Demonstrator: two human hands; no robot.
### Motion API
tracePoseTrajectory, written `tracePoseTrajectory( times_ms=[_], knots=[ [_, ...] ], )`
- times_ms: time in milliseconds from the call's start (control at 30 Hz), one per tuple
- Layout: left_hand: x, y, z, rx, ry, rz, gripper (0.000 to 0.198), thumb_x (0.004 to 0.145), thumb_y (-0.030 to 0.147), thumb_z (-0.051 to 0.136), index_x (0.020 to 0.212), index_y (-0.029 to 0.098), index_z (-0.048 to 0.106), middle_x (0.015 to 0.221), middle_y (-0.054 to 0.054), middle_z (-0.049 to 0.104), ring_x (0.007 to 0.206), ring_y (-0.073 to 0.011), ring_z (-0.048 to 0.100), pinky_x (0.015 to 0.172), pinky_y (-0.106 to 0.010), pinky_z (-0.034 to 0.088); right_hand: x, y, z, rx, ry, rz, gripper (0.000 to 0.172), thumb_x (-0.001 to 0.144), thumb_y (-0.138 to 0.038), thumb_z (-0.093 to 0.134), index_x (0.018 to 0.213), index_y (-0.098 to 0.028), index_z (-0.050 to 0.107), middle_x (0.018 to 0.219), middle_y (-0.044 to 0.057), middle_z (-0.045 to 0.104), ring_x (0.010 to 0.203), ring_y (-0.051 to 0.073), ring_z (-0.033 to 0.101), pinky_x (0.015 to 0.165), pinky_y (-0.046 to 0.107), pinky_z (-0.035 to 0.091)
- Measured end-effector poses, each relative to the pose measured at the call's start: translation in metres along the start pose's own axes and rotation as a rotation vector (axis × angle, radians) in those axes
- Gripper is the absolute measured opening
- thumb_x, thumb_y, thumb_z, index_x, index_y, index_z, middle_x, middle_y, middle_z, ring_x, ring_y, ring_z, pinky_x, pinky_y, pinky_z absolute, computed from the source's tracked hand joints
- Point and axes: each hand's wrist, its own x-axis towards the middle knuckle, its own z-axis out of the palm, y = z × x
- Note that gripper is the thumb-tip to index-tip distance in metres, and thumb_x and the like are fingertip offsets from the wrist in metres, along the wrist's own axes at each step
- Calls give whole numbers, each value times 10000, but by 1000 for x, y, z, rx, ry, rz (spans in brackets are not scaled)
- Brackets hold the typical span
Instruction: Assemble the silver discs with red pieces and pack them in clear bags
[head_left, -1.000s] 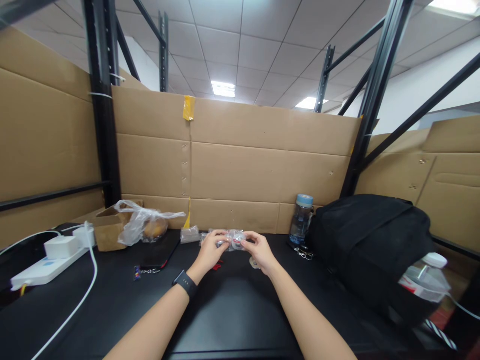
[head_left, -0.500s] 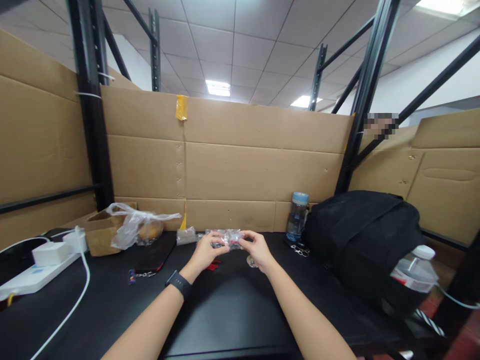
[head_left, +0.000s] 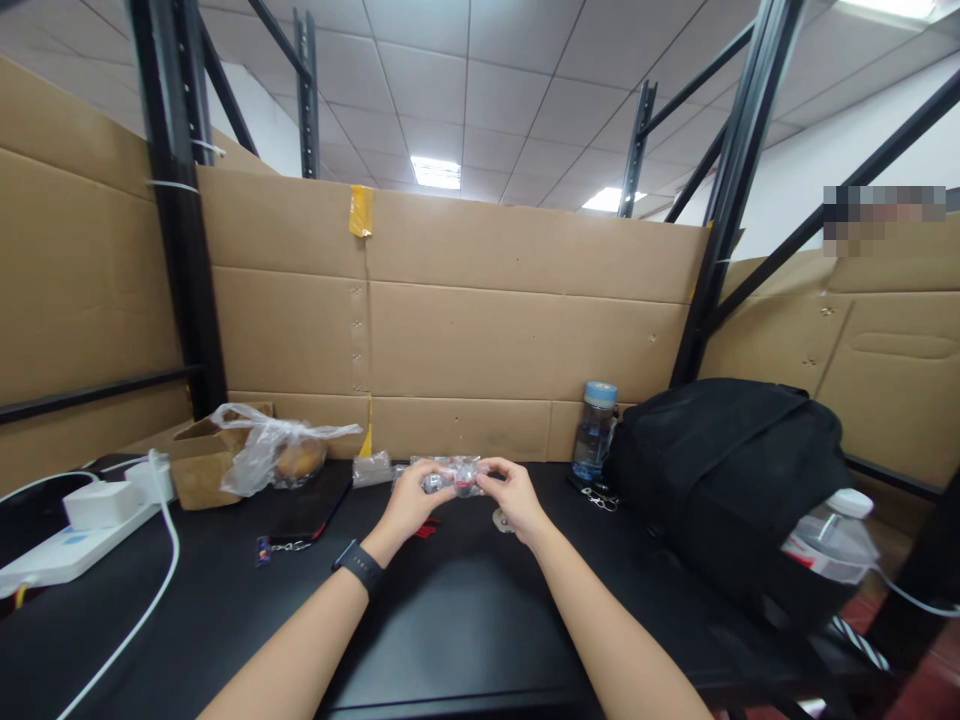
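Note:
Between my two hands is a small clear plastic packet (head_left: 464,478) with something red and silvery inside. My left hand (head_left: 417,497), with a dark watch (head_left: 358,567) on the wrist, pinches its left part. The fingers of my right hand (head_left: 514,494) close on its right end. Small red pieces (head_left: 427,528) lie on the black table (head_left: 465,640) beside my left hand. Partly behind my right hand rests a small round pale disc (head_left: 502,520). A clear crinkled packet (head_left: 373,469) lies just left of my hands.
At left are a power strip (head_left: 60,562) with a white cable, a cardboard box (head_left: 201,468), a knotted plastic bag (head_left: 262,455) and a dark phone-like object (head_left: 311,515). A water bottle (head_left: 594,435) and black backpack (head_left: 727,480) stand at right. Cardboard (head_left: 465,340) walls the back.
My hands stay in nearly the same place. The packet between them has turned slightly, and its red part looks different. A blurred shape beyond the right-hand cardboard has moved right.

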Motion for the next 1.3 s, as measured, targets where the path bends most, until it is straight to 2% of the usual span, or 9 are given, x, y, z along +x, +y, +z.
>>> tracePoseTrajectory(
  times_ms=[367, 633, 767, 833, 900, 1033, 1133, 1233, 1300],
  knots=[
    [0, -2, -1, 39, -110, 28, 233, 743, 389, 804, 880, 202, 794, 1100, -109, 699, 1089, -285, 615, 1042, -437, 411, 1, 3, 0, -16, 51, -2, 325, 698, -395, 795, 921, -167, 735, 903, 65, 717, 767, 212, 679, 708, 316, 547],
    [-1, -7, 4, 79, -99, 61, 309, 888, 464, 642, 800, 198, 772, 1022, -99, 700, 1003, -247, 629, 970, -376, 442, 0, 6, -3, -45, -1, 18, 344, 684, -396, 811, 930, -159, 767, 863, 73, 739, 665, 183, 658, 640, 299, 526],
    [-1, -4, 2, 159, -70, 52, 295, 876, 460, 654, 776, 206, 767, 1017, -89, 694, 985, -241, 623, 940, -362, 447, 3, 8, -5, -67, -5, 20, 344, 660, -410, 833, 881, -155, 767, 813, 88, 750, 732, 222, 691, 700, 329, 546],
    [-2, -2, 1, 278, -55, 14, 258, 872, 435, 659, 785, 223, 777, 1031, -83, 689, 998, -252, 610, 935, -378, 443, 7, 6, -11, -80, 48, -13, 330, 656, -405, 831, 853, -150, 757, 799, 92, 749, 745, 232, 700, 737, 346, 556],
    [-5, 0, 1, 426, -55, -13, 202, 867, 389, 670, 777, 245, 780, 1035, -75, 684, 1030, -272, 582, 938, -412, 425, 12, 4, -22, -86, 177, -74, 318, 680, -407, 801, 852, -148, 735, 811, 92, 741, 722, 224, 694, 729, 346, 560],
    [-13, 7, 5, 646, -121, 104, 127, 850, 256, 681, 751, 247, 760, 1060, -79, 670, 1124, -305, 501, 951, -464, 370, 18, 0, -46, -122, 429, -173, 305, 739, -413, 726, 897, -160, 665, 826, 73, 702, 699, 207, 674, 683, 326, 557],
    [-16, 11, 10, 725, -200, 214, 129, 843, 194, 668, 752, 238, 748, 1070, -93, 658, 1138, -316, 480, 955, -487, 340, 17, 1, -53, -152, 425, -169, 313, 763, -392, 698, 973, -178, 609, 814, 51, 675, 679, 198, 672, 659, 307, 545],
    [-16, 14, 13, 741, -266, 259, 119, 828, 191, 694, 734, 246, 745, 1060, -84, 653, 1169, -329, 466, 963, -495, 322, 13, 4, -47, -221, 370, -170, 334, 787, -364, 672, 1056, -190, 577, 814, 40, 677, 657, 188, 664, 626, 281, 518],
    [-16, 17, 13, 731, -295, 258, 75, 804, 216, 738, 737, 249, 745, 1057, -82, 650, 1195, -335, 454, 969, -485, 319, 11, 4, -41, -317, 320, -186, 263, 805, -351, 637, 1011, -189, 612, 799, 41, 688, 633, 184, 648, 609, 276, 499]
  ],
)
